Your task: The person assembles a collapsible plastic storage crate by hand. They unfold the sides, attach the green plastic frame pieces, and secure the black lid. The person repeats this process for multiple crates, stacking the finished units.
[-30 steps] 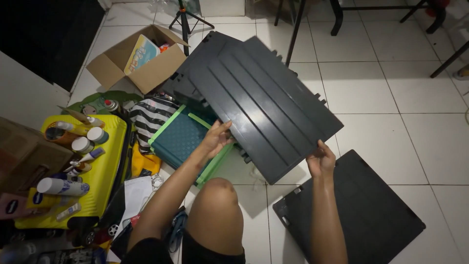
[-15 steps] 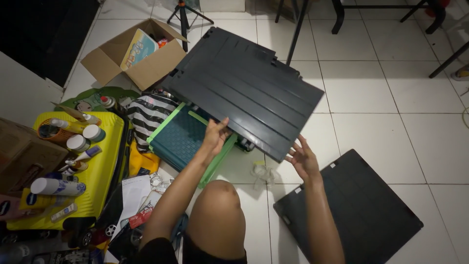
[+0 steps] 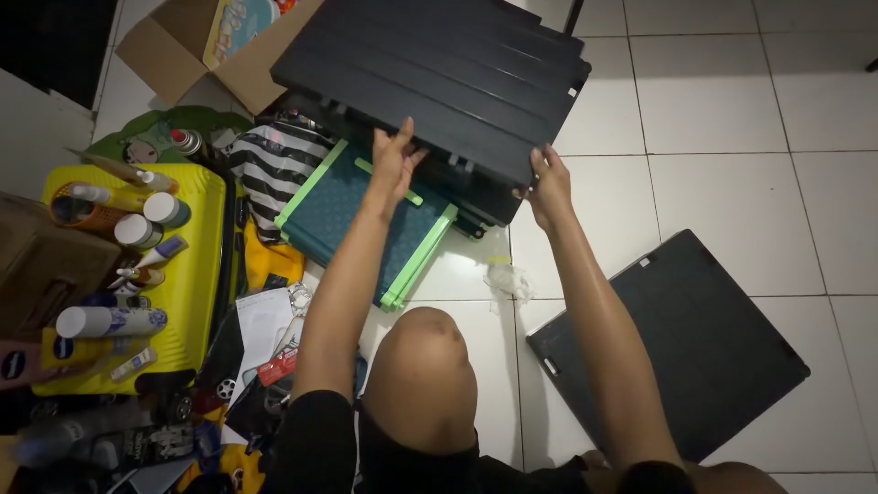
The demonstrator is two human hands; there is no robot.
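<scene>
Both hands held the dark ribbed panel point(image 3: 439, 78) by its near edge, at 12 o'clock above the knee. The left hand point(image 3: 395, 163) pinched the edge in a narrow grip; the right hand point(image 3: 547, 183) clasped it likewise. The panel hung tilted over the teal case point(image 3: 366, 220), not yet set down. A 2nd dark panel point(image 3: 686, 348) lay flat on the floor at 4 o'clock.

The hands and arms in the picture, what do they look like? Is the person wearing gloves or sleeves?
No gloves. The left hand and the right hand are bare, and no rings, watch or bracelets show on them. Both arms are bare as well, with no sleeves on them. Black clothing begins only up near the shoulders, at the bottom of the head view.
</scene>
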